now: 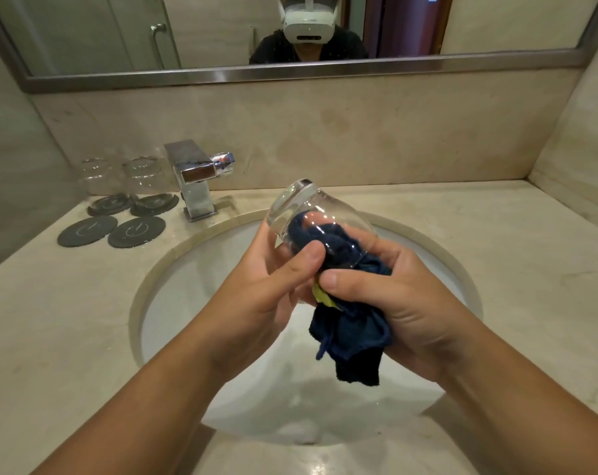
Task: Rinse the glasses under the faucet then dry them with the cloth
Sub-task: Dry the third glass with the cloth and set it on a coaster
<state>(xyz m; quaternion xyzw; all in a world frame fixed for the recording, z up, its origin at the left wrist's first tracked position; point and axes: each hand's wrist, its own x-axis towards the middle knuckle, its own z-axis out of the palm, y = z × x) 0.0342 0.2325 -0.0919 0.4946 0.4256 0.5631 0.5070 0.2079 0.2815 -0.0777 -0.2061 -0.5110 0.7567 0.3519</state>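
At the upper left of the frame two upright glasses, the outer glass (95, 176) and the inner glass (141, 174), each stand on a dark coaster, with two bare coasters (87, 231) in front of them. Just to their right is the faucet (195, 176), from which no stream is visible. Toward the centre, over the basin (174, 303), your left hand (273, 286) grips the held glass (311, 221), its fingers curled behind the wall and its thumb pressed on the near side close to the rim. Note the axis, on which the next wipe depends. The glass lies tilted, its thick base pointing to the upper left toward the faucet and its mouth opening to the lower right, straight at your other hand. The dark blue cloth (352, 337) is pushed through that mouth into the bowl, and its loose tail hangs below. At right of centre your right hand (403, 296) is closed round the bunched cloth at the rim, thumb on top. The right hand is therefore the one nearer the opening. Judged from this pose, drying the interior is the step in hand, and it calls for turning glass and cloth against each other about that slanted axis.
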